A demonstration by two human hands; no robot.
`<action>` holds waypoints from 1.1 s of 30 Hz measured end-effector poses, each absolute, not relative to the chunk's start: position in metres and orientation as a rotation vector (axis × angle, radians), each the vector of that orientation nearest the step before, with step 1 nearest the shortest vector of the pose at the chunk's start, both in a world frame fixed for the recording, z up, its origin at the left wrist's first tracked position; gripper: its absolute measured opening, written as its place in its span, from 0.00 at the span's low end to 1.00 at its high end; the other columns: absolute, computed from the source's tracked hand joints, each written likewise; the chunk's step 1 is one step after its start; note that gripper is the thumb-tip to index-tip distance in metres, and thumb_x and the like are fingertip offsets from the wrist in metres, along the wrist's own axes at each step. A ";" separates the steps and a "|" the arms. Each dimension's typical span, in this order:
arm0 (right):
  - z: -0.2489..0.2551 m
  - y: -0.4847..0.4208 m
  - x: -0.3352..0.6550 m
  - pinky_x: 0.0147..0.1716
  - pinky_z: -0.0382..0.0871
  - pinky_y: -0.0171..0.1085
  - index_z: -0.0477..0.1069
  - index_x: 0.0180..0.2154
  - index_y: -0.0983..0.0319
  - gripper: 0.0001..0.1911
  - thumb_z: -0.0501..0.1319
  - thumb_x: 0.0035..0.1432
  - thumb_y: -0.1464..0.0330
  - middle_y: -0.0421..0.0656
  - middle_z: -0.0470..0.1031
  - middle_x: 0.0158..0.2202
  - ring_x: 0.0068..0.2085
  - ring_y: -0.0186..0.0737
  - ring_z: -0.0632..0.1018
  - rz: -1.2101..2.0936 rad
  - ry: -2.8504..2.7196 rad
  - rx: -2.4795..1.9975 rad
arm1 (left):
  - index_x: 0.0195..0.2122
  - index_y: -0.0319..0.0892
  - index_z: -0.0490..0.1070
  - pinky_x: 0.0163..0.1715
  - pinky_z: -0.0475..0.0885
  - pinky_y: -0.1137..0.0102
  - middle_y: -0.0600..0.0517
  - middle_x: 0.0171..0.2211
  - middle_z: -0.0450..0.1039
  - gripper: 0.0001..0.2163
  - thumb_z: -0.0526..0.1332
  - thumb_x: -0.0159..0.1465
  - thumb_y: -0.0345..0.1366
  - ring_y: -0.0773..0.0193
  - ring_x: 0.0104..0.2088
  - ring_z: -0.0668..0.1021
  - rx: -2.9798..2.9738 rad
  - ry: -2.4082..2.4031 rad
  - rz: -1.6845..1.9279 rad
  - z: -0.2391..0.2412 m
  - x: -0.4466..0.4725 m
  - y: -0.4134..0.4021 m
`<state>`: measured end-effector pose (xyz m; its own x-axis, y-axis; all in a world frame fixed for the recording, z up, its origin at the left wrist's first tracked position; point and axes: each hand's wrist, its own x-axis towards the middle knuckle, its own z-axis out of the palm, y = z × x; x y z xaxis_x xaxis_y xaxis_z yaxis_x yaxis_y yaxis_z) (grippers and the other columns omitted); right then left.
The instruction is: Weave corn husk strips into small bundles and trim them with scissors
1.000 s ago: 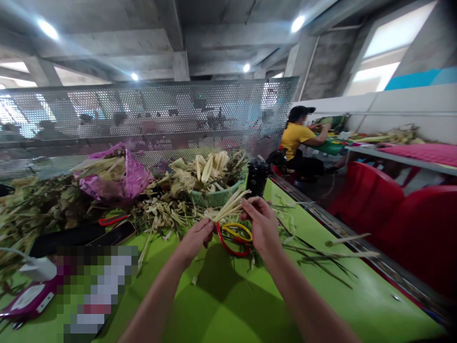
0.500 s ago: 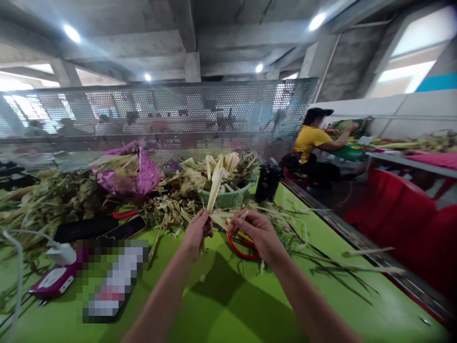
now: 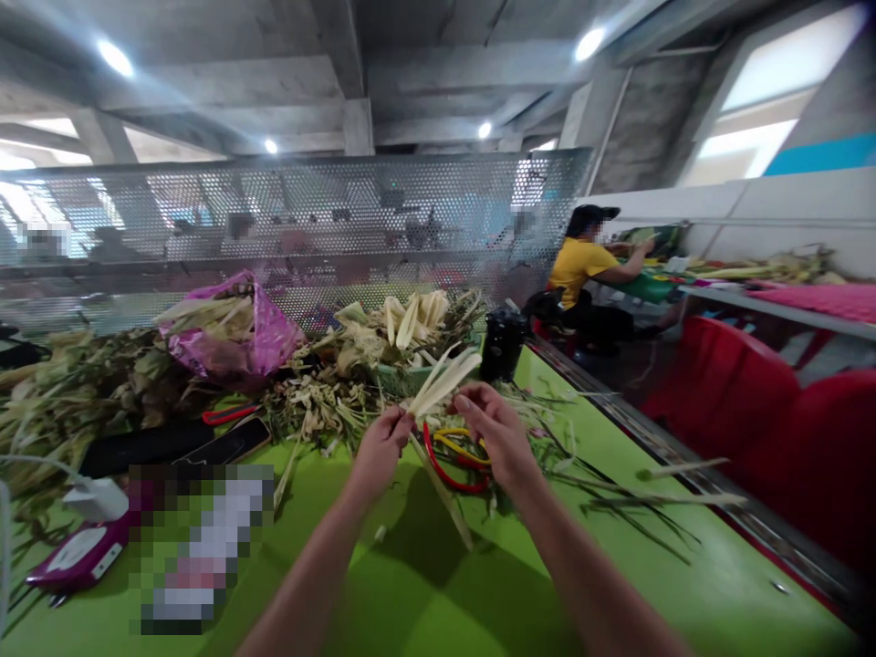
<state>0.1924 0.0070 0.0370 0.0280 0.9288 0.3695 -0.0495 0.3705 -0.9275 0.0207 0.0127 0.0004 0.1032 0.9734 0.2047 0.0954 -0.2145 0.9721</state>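
My left hand is closed on the base of a pale corn husk bundle, whose strips fan up and to the right. A narrow strip of husk hangs below the same fingers toward the table. My right hand is beside the bundle on its right, fingers curled in. Whatever its fingertips may pinch is too small to make out. Between the hands, scissors with red handles and a yellow-handled tool lie on the green table.
Behind the hands stands a green basket of husks, with a black container to its right. Dried husks, a pink bag, a phone and a purple device lie left. A person in yellow sits beyond.
The husk bundle has tilted to the right and its strips have spread apart. A strip now hangs below my left hand. My right hand has drawn slightly up. The view has shifted a little right.
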 end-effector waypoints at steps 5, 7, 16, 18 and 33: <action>0.032 0.012 0.193 0.18 0.52 0.30 0.70 0.30 0.62 0.13 0.65 0.50 0.58 0.35 0.66 0.22 0.20 0.28 0.60 0.853 -1.207 -0.937 | 0.27 0.41 0.64 0.25 0.55 0.73 0.57 0.22 0.57 0.13 0.53 0.63 0.44 0.69 0.25 0.61 1.675 1.148 1.194 0.003 0.025 0.007; 0.031 0.012 0.193 0.18 0.52 0.30 0.70 0.29 0.62 0.13 0.65 0.50 0.59 0.35 0.64 0.20 0.19 0.28 0.60 0.834 -1.183 -0.959 | 0.27 0.41 0.64 0.24 0.55 0.73 0.57 0.22 0.57 0.13 0.53 0.63 0.44 0.69 0.24 0.61 1.607 1.114 1.205 0.003 0.026 0.006; 0.030 0.015 0.192 0.17 0.53 0.31 0.64 0.21 0.62 0.13 0.64 0.46 0.62 0.36 0.67 0.17 0.18 0.29 0.62 1.005 -1.220 -1.137 | 0.32 0.39 0.70 0.22 0.57 0.75 0.58 0.19 0.55 0.14 0.59 0.60 0.46 0.72 0.21 0.60 1.135 0.949 1.483 0.008 0.018 0.008; 0.022 0.018 0.189 0.16 0.52 0.31 0.62 0.20 0.61 0.12 0.62 0.46 0.63 0.36 0.66 0.15 0.17 0.29 0.61 1.044 -1.278 -1.208 | 0.33 0.39 0.72 0.22 0.58 0.76 0.59 0.17 0.54 0.14 0.60 0.59 0.46 0.73 0.20 0.59 1.050 0.850 1.484 0.012 0.017 0.006; 0.028 0.006 0.185 0.40 0.68 0.39 0.73 0.39 0.60 0.10 0.63 0.53 0.64 0.45 0.74 0.37 0.37 0.41 0.73 0.597 -1.670 -0.973 | 0.27 0.39 0.67 0.20 0.52 0.74 0.59 0.18 0.56 0.15 0.60 0.58 0.48 0.73 0.19 0.58 1.226 0.873 1.234 0.005 0.023 0.006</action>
